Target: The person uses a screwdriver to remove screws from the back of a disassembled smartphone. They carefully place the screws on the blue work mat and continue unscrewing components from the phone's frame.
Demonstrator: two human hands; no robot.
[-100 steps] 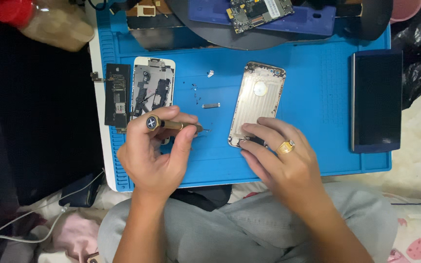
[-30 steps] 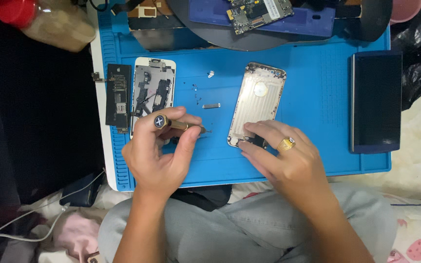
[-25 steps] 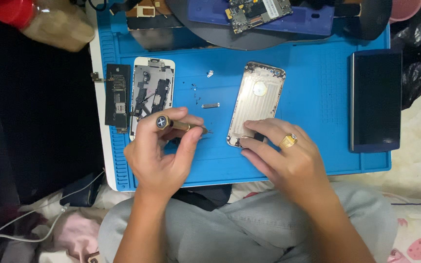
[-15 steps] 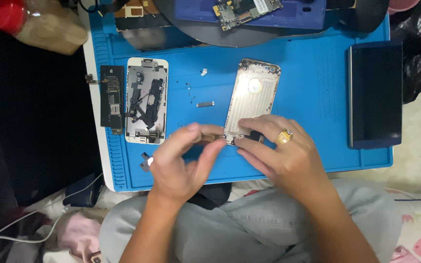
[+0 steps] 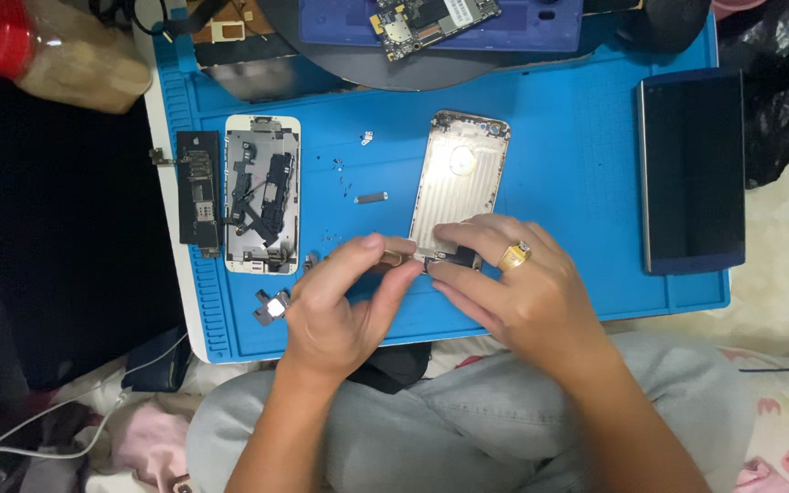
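Your blue mat (image 5: 577, 183) lies over your lap, a dark phone (image 5: 692, 172) at its right edge. Your left hand (image 5: 340, 306) pinches a small tool at the gold phone shell (image 5: 460, 183), mid-mat; your right hand (image 5: 513, 292) presses on the shell's near end.

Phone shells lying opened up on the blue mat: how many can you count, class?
2. A white phone shell with its dark parts showing lies at the mat's left; a gold phone shell lies mid-mat, its lower end under both hands. Others may be hidden.
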